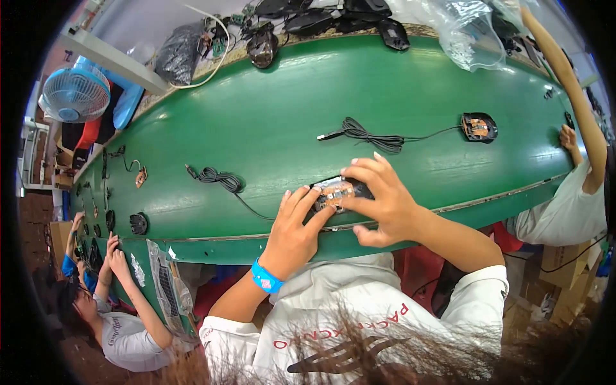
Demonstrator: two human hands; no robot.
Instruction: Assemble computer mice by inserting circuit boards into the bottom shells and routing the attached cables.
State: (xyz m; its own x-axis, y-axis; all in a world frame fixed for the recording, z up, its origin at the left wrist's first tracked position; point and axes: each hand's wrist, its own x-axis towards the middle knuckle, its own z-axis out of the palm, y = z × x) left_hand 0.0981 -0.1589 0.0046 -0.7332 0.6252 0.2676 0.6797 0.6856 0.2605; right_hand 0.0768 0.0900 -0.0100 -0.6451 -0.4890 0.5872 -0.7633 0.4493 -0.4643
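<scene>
An opened computer mouse (335,193) with an orange circuit board showing sits at the near edge of the green conveyor belt, between my two hands. My left hand (294,226) grips its left side, fingers along the far edge and thumb on the near part. My right hand (389,204) is on its right side; some fingers curl over the far corner, one presses near the board, and the thumb stands apart below. My fingers hide part of the shell. A bundled black cable (218,178) trails to the left of the mouse and runs under my left hand.
Farther right lies another opened mouse (479,128) with its coiled cable (372,135). A small orange board (141,176) and a black shell (138,223) lie left. Black parts and a clear bag (471,38) line the far shelf. Co-workers sit at both sides; a blue fan (76,95) stands left.
</scene>
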